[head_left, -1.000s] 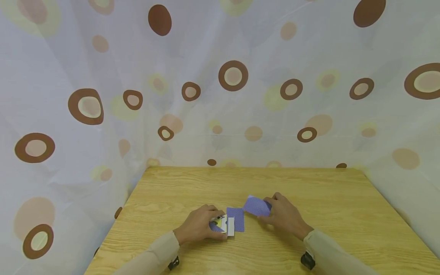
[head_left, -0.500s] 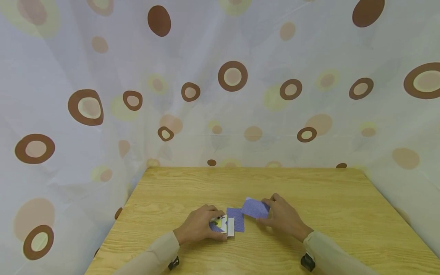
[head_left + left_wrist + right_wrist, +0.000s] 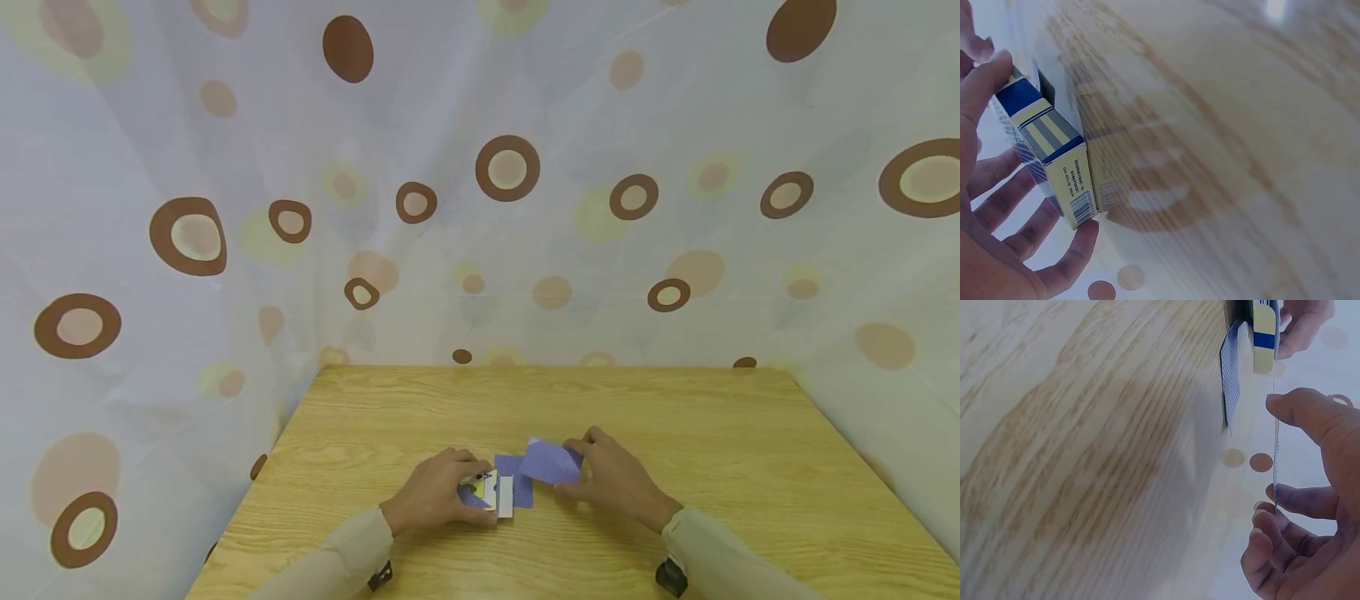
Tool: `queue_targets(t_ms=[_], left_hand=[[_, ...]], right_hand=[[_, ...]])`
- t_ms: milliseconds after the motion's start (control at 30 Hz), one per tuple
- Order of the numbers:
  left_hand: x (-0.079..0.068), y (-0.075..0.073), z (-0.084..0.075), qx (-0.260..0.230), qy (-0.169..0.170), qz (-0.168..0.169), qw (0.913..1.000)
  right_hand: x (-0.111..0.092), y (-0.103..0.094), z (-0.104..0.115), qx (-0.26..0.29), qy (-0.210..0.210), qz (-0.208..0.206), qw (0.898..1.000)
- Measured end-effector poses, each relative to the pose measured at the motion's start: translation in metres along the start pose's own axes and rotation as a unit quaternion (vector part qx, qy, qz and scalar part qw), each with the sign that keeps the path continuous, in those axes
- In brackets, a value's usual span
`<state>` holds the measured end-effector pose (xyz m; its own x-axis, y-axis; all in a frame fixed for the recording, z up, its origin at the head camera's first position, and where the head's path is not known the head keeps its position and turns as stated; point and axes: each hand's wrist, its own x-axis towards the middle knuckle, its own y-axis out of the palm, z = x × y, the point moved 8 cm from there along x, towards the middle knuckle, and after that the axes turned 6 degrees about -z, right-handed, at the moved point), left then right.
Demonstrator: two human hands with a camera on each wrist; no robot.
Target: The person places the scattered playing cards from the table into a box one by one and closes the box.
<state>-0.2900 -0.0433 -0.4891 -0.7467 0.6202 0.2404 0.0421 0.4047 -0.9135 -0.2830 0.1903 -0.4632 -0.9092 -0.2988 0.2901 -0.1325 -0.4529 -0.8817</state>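
My left hand (image 3: pixel 435 492) grips a small playing-card box (image 3: pixel 489 492) on its side on the table, thumb and fingers on opposite edges. Blue, cream and striped faces with a barcode show on the box (image 3: pixel 1054 144) in the left wrist view. A white flap (image 3: pixel 506 500) sticks out at its right end. Beside that lies a blue-patterned panel (image 3: pixel 508 464), apparently the box's lid. Between thumb and fingers my right hand (image 3: pixel 618 479) pinches a blue-backed card (image 3: pixel 551 462), tilted above the panel. Edge-on, the card (image 3: pixel 1276 450) looks thin in the right wrist view.
The wooden table (image 3: pixel 675 417) extends around both hands. A pale curtain (image 3: pixel 555 225) with brown and yellow spots hangs behind it and along both sides. Dark wrist devices sit under both sleeves (image 3: pixel 345 542).
My right hand has moved slightly left and down with the blue card, which now overlaps more of the patterned panel. The left hand and box stay where they were.
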Motion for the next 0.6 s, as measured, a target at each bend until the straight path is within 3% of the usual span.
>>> queue_targets(t_ms=[600], left_hand=[[0.000,-0.003,-0.003,0.002,-0.001,-0.004,1.0000]], right_hand=[[-0.001,0.006,0.012,-0.006,-0.033,0.005,0.999]])
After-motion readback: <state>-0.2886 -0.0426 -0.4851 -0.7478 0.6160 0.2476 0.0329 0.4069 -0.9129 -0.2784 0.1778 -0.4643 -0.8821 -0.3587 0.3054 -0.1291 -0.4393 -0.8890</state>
